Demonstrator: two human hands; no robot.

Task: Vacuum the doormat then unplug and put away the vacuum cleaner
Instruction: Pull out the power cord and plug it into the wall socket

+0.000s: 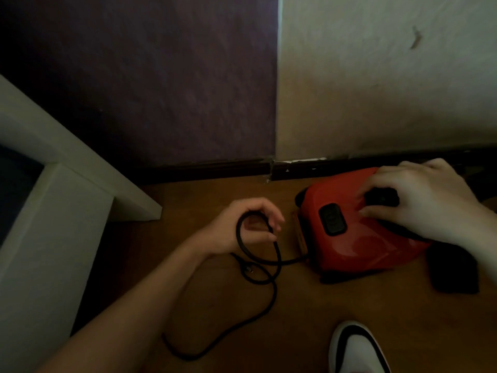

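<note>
On a dim wooden floor (215,305) near the dark baseboard (215,169), one red vacuum cleaner (357,238) sits at the foot of the wall. Its right end is hidden under the right hand (419,203), which lies flat and spread over the top, fingers around a black button; whether it presses cannot be told. A second black button (332,218) shows uncovered. The left hand (242,227) is loosely curled, fingers half closed on a loop of the single black cord (269,265), which runs from the vacuum's left side and trails toward the floor's near edge. Its plug is hard to make out. One white shoe (355,351) is cut off at the bottom edge. A white furniture leg (53,211) stands at left.
</note>
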